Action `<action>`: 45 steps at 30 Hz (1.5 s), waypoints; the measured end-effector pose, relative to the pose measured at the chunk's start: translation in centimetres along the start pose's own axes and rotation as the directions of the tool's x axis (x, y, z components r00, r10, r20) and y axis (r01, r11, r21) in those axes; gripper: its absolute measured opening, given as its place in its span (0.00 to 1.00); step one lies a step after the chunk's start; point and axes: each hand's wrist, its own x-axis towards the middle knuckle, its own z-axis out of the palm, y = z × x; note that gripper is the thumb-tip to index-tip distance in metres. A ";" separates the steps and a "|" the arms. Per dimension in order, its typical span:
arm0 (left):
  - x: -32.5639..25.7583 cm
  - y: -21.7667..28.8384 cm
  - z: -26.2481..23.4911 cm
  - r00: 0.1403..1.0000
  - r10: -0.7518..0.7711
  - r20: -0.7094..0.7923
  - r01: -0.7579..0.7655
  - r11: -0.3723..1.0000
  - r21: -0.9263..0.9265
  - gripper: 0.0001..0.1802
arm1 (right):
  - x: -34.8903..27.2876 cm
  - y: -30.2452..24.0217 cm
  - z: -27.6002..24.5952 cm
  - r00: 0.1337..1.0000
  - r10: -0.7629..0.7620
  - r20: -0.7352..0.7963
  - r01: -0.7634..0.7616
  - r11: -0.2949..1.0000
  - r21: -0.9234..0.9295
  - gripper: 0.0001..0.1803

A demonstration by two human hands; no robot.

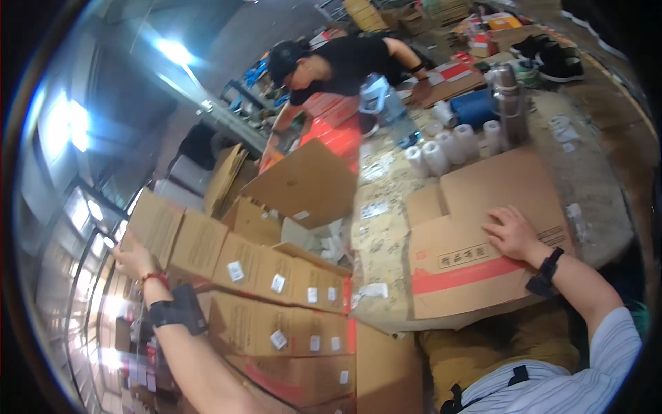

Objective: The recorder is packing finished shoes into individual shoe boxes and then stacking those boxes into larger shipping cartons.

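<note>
At the left, my left hand [134,259] has its fingers around the near edge of a brown cardboard box [157,224] at the far end of a stacked row; its fingertips are partly hidden. My right hand [514,234] lies palm down, fingers spread, on a flattened cardboard carton [483,272] with a red stripe and dark print. This carton rests on the table, its cut flap at the upper left. More closed boxes [238,265] with small white labels stand in the same row, directly on lower rows.
An open carton [303,183] with raised flaps stands beyond the stack. On the cloth-covered table [379,241] are several white rolls [448,148], a clear water jug [393,110], a steel flask [509,103] and black shoes [555,58]. Across it, a co-worker [345,65] leans over red packages.
</note>
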 end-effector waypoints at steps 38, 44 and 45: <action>-56.9 18.3 -7.1 0.302 0.619 0.725 0.033 0.753 -0.657 0.30 | 18.5 4.0 7.1 0.968 0.060 -0.243 -0.025 0.989 0.143 0.13; -56.7 17.2 -7.1 0.379 0.631 0.676 0.149 0.680 -0.718 0.29 | 7.0 -0.9 2.4 0.848 0.486 0.213 -0.270 0.050 0.962 0.08; -56.8 17.3 -7.0 0.391 0.627 0.674 0.181 0.666 -0.724 0.28 | 5.0 -1.1 2.4 0.855 0.481 0.193 -0.235 0.029 0.972 0.08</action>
